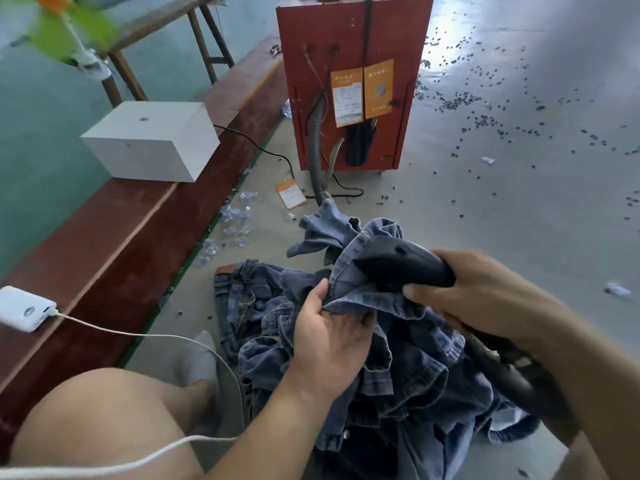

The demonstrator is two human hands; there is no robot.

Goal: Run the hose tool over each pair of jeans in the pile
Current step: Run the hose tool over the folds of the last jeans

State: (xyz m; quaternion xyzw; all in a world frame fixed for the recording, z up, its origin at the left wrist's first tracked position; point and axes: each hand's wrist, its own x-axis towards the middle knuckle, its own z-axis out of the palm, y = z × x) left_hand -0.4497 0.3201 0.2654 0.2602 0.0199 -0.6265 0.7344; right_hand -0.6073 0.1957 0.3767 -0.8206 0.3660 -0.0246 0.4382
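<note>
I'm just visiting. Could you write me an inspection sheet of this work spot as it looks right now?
Surface: grey floor, with a red-brown ledge along one side.
Job's things: jeans piled on the floor; black hose tool pushed into the top pair.
Clutter: dark bits, clear scraps, orange tag.
Hands: left hand grips denim; right hand grips the tool.
Cables: white cable from a power bank; black cord; ribbed hose.
Surroundings: red cabinet, white box, wooden bench.
</note>
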